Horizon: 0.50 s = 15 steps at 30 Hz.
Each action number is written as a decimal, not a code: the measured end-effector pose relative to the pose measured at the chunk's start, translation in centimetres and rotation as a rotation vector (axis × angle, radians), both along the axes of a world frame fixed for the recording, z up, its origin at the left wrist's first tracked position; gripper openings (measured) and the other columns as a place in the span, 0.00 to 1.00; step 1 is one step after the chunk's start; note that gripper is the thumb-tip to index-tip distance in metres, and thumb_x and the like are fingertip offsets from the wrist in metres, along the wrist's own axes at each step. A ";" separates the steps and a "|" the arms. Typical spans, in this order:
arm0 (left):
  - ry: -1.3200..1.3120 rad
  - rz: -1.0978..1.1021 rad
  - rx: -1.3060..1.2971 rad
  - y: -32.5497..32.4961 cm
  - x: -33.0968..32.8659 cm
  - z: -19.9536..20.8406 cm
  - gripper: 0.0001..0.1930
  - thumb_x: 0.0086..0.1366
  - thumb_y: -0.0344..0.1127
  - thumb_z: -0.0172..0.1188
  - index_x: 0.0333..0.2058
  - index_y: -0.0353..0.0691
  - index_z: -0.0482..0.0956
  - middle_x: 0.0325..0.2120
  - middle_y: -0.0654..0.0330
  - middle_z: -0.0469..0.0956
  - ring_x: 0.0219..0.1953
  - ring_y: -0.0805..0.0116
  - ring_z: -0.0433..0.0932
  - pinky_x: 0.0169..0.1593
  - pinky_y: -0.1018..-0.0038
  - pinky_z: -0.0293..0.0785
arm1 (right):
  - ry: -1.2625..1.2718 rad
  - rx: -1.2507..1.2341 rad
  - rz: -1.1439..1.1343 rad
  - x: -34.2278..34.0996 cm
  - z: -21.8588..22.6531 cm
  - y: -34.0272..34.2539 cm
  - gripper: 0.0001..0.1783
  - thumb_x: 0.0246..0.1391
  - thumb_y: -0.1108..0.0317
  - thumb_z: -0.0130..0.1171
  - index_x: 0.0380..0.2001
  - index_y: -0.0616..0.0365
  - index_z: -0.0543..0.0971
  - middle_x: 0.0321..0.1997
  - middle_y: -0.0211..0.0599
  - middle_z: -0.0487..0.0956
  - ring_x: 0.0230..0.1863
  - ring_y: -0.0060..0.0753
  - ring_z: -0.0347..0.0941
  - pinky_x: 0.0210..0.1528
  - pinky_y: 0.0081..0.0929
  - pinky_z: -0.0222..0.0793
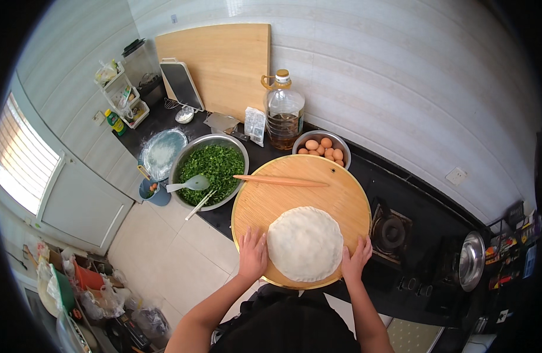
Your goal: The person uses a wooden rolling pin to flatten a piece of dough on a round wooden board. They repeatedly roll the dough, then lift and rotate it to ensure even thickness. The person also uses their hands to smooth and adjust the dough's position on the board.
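A round, pale dough pie [305,244] with a crimped edge lies on the near half of a round wooden board [253,206]. My left hand [253,254] rests on the board at the pie's left edge, its fingers stretched out. At the pie's right edge, my right hand [357,257] is also open, fingers extended by the board's rim. Neither hand holds anything. Across the far part of the board lies a tapered wooden rolling pin [282,181]. What is inside the pie is hidden.
Left of the board, a steel bowl [245,154] holds chopped greens, a spatula [195,182] and chopsticks [200,205]. Behind stand a bowl of eggs [325,147] and an oil bottle [284,112]. A floury plate [163,154] lies farther left; a gas burner [392,230] is at right.
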State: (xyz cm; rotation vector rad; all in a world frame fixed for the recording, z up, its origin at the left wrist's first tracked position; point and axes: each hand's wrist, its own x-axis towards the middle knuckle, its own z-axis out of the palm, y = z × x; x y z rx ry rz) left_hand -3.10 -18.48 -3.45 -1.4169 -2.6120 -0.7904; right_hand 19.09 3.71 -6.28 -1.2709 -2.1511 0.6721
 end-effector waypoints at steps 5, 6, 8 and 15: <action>0.047 -0.050 -0.121 -0.9 1.0 -0.1 0.24 0.63 0.34 0.51 0.58 0.34 0.68 0.60 0.41 0.63 0.63 0.38 0.59 0.62 0.46 0.54 | -0.009 0.035 0.030 0.1 -0.1 0.1 0.34 0.48 0.70 0.62 0.59 0.64 0.64 0.67 0.55 0.56 0.68 0.60 0.47 0.69 0.51 0.44; 0.075 -0.057 -0.143 -1.0 1.1 0.0 0.25 0.63 0.35 0.51 0.58 0.34 0.68 0.60 0.41 0.63 0.62 0.38 0.60 0.62 0.46 0.55 | -0.013 0.037 0.034 0.2 0.0 0.0 0.34 0.48 0.70 0.62 0.59 0.64 0.64 0.67 0.55 0.56 0.68 0.60 0.47 0.68 0.51 0.44; 0.072 -0.094 -0.166 -1.1 0.6 0.3 0.26 0.62 0.35 0.51 0.59 0.34 0.67 0.60 0.41 0.63 0.61 0.39 0.61 0.62 0.47 0.56 | -0.027 0.030 0.030 0.4 -0.2 0.0 0.34 0.48 0.70 0.62 0.59 0.64 0.64 0.67 0.55 0.55 0.68 0.60 0.47 0.69 0.51 0.44; 0.068 -0.086 -0.135 -0.2 -0.6 0.2 0.27 0.59 0.34 0.52 0.58 0.33 0.68 0.60 0.41 0.63 0.60 0.42 0.63 0.63 0.52 0.57 | 0.005 -0.004 0.043 0.1 -0.2 0.2 0.34 0.48 0.70 0.62 0.59 0.64 0.64 0.68 0.54 0.54 0.69 0.60 0.46 0.69 0.50 0.43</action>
